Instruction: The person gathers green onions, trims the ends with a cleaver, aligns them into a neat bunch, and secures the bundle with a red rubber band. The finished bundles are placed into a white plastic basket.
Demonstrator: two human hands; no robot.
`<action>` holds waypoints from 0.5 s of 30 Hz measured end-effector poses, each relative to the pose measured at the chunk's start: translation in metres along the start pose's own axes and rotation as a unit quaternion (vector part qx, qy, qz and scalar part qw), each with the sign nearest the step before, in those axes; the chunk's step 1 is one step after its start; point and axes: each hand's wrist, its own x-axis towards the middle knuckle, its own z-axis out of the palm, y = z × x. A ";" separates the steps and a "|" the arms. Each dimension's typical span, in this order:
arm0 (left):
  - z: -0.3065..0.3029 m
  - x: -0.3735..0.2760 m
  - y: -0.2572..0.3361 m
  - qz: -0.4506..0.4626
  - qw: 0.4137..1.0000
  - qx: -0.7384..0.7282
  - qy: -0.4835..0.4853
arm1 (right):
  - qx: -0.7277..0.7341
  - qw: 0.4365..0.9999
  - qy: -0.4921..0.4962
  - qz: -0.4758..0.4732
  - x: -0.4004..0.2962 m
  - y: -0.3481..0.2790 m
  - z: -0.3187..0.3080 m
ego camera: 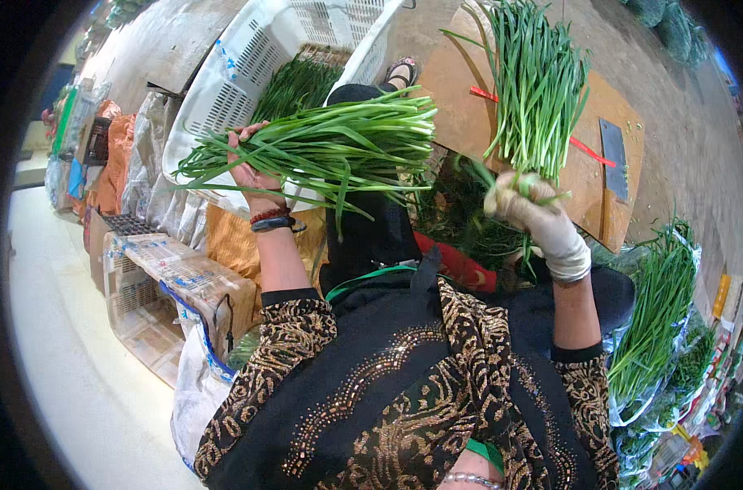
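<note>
My left hand (249, 165), bare with dark bracelets at the wrist, grips a thick bunch of flat-leaved Chinese chives (347, 138) near its leafy ends. The pale cut stems point right, over my leg. My right hand (527, 202), in a whitish glove, is blurred and curled around a few loose chive blades (533, 185). Just beyond it, a second chive bunch (537, 92) lies on a wooden board (457, 79), across a red tie strip (592, 152). A cleaver (613, 159) with a wooden handle rests at the board's right side.
A white slotted plastic crate (224, 104) holding more chives (301, 86) stands at the left. Leaf scraps (469, 226) heap between my legs. More long chives (659, 318) lie in plastic at the right. A worn crate (181, 275) and woven sacks (157, 147) stand along the left.
</note>
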 end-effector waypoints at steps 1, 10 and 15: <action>0.000 0.000 0.000 0.000 1.000 0.005 -0.012 | 0.041 0.994 0.094 0.046 0.005 -0.005 0.005; 0.013 -0.004 0.004 -0.010 0.996 -0.011 -0.083 | -0.343 0.886 0.234 -0.207 0.125 0.024 0.105; 0.002 -0.002 0.004 0.028 0.998 0.043 -0.042 | 0.163 0.969 0.148 -0.111 0.110 0.027 0.102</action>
